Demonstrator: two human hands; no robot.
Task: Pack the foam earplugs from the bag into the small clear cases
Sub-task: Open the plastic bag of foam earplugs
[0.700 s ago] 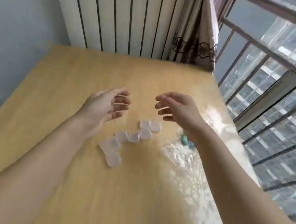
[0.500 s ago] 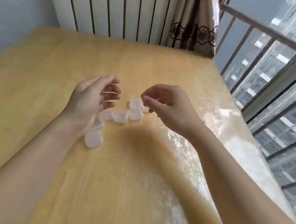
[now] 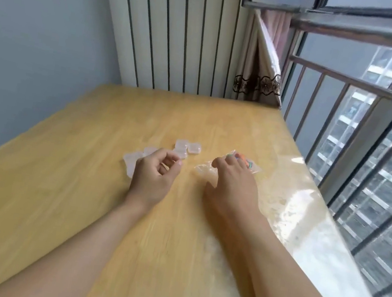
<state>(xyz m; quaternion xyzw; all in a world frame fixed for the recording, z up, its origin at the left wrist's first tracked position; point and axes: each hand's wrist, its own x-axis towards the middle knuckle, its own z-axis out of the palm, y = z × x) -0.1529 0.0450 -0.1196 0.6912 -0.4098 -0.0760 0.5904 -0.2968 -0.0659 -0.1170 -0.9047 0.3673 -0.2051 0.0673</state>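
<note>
Several small clear cases lie in a loose row on the wooden table, from the centre towards the left. My left hand rests on the table over the left end of the row and hides some cases. Its fingers are curled with the thumb tip near the index finger, and nothing shows between them. The clear bag with coloured foam earplugs lies to the right of the cases. My right hand lies on top of the bag, palm down; its fingertips reach the earplugs.
A glossy strip runs along the table's right edge beside a metal window railing. A striped white panel and a curtain stand behind the far edge. A blue-grey wall is on the left.
Both hands have come down onto the table. The left hand's fingers curled in over the cases. The right hand moved right onto the bag. The camera tilted up.
</note>
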